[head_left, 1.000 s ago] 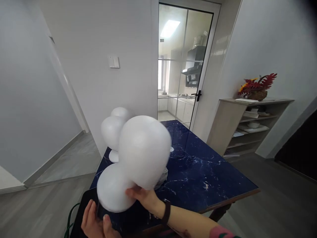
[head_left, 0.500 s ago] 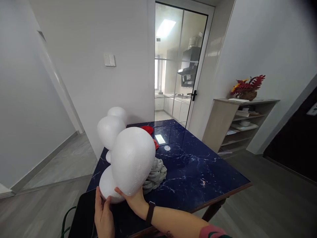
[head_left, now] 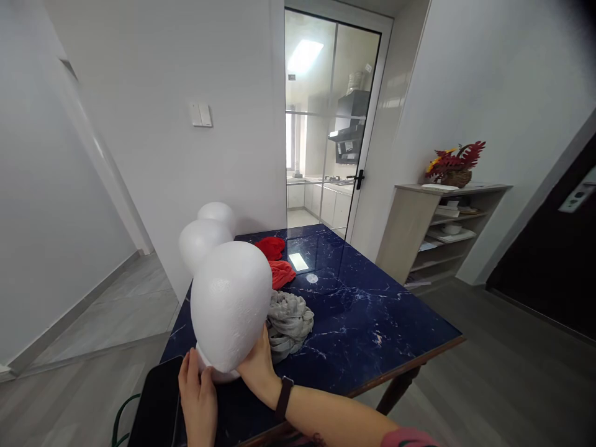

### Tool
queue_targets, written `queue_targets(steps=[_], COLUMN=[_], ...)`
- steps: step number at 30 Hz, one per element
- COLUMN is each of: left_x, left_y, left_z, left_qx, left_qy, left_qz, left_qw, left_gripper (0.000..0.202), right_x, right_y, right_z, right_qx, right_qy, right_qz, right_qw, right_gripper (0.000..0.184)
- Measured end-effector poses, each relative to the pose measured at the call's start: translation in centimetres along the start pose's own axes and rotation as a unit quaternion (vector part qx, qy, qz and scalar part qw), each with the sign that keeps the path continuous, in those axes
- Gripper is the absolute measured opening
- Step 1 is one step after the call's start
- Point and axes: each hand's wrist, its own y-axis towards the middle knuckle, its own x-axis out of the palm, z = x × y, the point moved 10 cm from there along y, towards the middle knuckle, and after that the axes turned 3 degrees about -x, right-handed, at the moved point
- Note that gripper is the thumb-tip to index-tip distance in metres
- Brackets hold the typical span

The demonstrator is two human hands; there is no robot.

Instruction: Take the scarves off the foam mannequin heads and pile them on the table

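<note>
A white foam mannequin head [head_left: 231, 304] stands at the near left of the table, its crown toward me. My right hand [head_left: 257, 367] wraps around its lower neck on the right side, its fingers partly hidden behind the foam. On the left, my left hand [head_left: 198, 388] grips the edge of the head's base [head_left: 226, 376] between thumb and fingers. Just right of the head lies a bunched grey cloth cap [head_left: 289, 324]. Beyond it are a bright red cloth piece [head_left: 281, 274] and a darker red one [head_left: 270, 248].
Two more white foam heads, a nearer one [head_left: 205, 245] and a farther one [head_left: 216, 215], stand behind along the table's left edge. A black flat device [head_left: 156, 403] with a green cable is at the near left corner. The blue marbled table [head_left: 363, 323] extends right.
The foam head has moved left and slightly down into a more upright stance over its base, uncovering more of the red cloths. My right hand has moved further around the neck.
</note>
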Motion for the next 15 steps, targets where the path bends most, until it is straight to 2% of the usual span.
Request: queue_targets(steps=[4, 9, 15], left_x=[1.2, 2.3, 2.2], left_y=[-0.5, -0.7, -0.7], left_z=[0.9, -0.3, 0.9], left_qx=[0.023, -0.014, 0.033], left_qy=[0.007, 0.004, 0.006], left_qz=[-0.035, -0.080, -0.074], left_qw=[0.999, 0.997, 0.997], left_gripper=[0.054, 0.052, 0.055], right_x=[0.7, 1.7, 2.5], right_y=[0.1, 0.0, -0.2], right_z=[-0.8, -0.7, -0.5], right_qx=[-0.023, -0.021, -0.017], right_qy=[-0.052, -0.111, -0.146], right_qz=[-0.024, -0.069, -0.161], right_qw=[0.998, 0.991, 0.976], right_gripper=[0.077, 0.086, 0.078])
